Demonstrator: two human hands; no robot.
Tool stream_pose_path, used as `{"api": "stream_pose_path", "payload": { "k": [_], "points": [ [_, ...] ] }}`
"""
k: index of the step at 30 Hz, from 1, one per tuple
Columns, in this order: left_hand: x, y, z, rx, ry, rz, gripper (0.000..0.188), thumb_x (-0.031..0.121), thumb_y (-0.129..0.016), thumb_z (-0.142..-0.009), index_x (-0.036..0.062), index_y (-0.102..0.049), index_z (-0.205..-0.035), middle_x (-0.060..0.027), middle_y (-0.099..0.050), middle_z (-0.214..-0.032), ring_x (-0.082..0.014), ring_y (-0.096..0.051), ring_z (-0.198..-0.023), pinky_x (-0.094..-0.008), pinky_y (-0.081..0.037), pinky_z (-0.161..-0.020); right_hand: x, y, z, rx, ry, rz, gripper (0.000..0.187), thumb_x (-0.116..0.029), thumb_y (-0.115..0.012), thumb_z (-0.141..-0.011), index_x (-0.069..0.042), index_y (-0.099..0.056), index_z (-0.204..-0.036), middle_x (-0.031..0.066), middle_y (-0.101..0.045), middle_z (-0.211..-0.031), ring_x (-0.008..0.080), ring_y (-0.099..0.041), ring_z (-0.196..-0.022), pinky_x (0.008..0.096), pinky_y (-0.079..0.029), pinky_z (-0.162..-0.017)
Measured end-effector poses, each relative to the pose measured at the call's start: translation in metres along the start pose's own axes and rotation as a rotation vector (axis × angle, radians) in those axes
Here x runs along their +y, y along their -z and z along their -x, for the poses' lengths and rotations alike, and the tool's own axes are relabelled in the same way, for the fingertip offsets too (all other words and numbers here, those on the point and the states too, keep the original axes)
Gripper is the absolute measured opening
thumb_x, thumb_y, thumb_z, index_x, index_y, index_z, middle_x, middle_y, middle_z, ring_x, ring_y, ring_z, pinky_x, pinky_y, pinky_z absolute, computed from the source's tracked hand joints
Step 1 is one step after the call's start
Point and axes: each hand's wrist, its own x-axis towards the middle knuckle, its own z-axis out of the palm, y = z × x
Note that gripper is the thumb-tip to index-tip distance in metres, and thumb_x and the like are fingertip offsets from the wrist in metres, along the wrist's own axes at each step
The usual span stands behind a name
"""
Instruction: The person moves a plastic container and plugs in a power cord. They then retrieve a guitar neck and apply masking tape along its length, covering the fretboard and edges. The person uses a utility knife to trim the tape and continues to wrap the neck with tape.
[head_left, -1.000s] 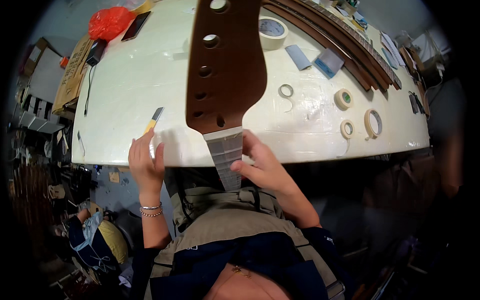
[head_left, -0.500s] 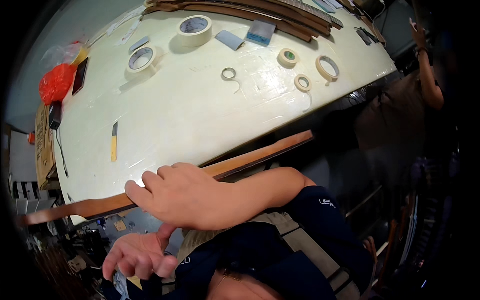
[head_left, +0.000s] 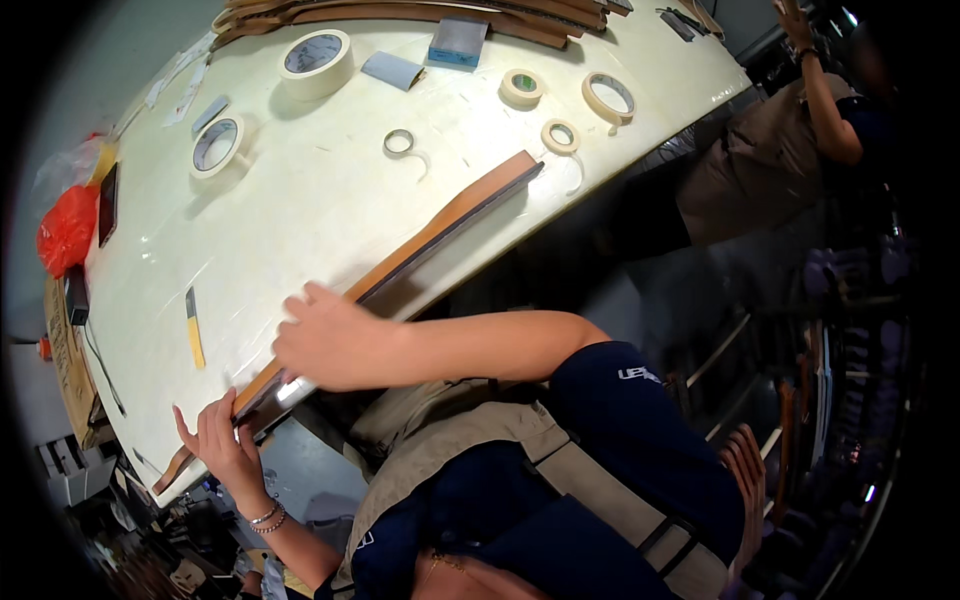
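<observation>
A long brown wooden guitar neck, dark along one side, lies slanted over the near edge of the pale table. Its far end points up to the right, close to a small roll of masking tape. My right hand is closed across the middle of the neck, slightly smeared by motion. Lower down, my left hand grips the neck near its left end, fingers over the top. Part of the neck is hidden beneath both hands. A yellow-handled utility knife lies on the table beyond my left hand.
More tape rolls, including a large one, sit on the table. Sanding blocks and a stack of necks lie at the back. A red plastic bag is at the left. Another person's arm shows at right.
The guitar neck has swung onto the table, its right end moving up and away. My left hand, off it with fingers curled before, has taken hold. My right hand stays on the neck.
</observation>
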Motion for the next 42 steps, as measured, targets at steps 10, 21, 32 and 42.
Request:
{"api": "stream_pose_path", "payload": {
  "k": [10, 21, 32, 42],
  "points": [
    [-0.01, -0.005, -0.007, -0.035, -0.013, 0.015, 0.026, 0.007, -0.051, -0.075, 0.0042, -0.059, -0.1, -0.0081, -0.057, -0.082, -0.0235, -0.056, -0.082, -0.0491, -0.021, -0.107, 0.161, 0.131, 0.162, 0.074, -0.547, 0.529, 0.029, -0.023, -0.069, -0.07, -0.019, -0.065, -0.099, -0.0025, -0.061, -0.1, 0.0222, -0.051, -0.108, 0.0519, -0.028, -0.099],
    [0.012, -0.011, -0.036, 0.085, -0.044, -0.074, 0.028, 0.012, -0.063, -0.075, 0.0116, -0.06, -0.103, -0.0053, -0.056, -0.104, -0.0252, -0.052, -0.107, -0.0502, -0.023, -0.106, 0.164, 0.132, 0.206, 0.949, -1.008, -0.395, 0.019, -0.024, -0.065, -0.083, -0.007, -0.065, -0.092, -0.0043, -0.048, -0.066, 0.0113, -0.043, -0.061, 0.028, -0.035, -0.057],
    [0.075, -0.052, -0.032, 0.394, 0.254, 0.168, 0.042, -0.013, -0.056, -0.073, 0.0042, -0.063, -0.112, -0.0046, -0.042, -0.059, -0.0178, -0.039, -0.052, -0.0312, -0.034, -0.048, 0.052, 0.09, 0.131, 0.698, -0.555, -0.939, 0.039, -0.038, -0.06, -0.085, -0.001, -0.067, -0.097, 0.0155, -0.043, -0.126, 0.024, -0.045, -0.114, 0.0379, -0.035, -0.097],
    [0.117, -0.065, -0.033, 0.381, 0.667, 1.08, 0.032, -0.001, -0.058, -0.082, -0.0006, -0.046, -0.112, -0.0047, -0.051, -0.096, -0.0112, -0.049, -0.091, -0.0234, -0.039, -0.084, 0.004, 0.043, 0.058, 0.534, -0.524, -1.431, 0.04, 0.01, -0.06, -0.078, 0.001, -0.047, -0.114, 0.0158, -0.032, -0.129, 0.0262, -0.058, -0.103, 0.0292, -0.054, -0.081]
  ]
}}
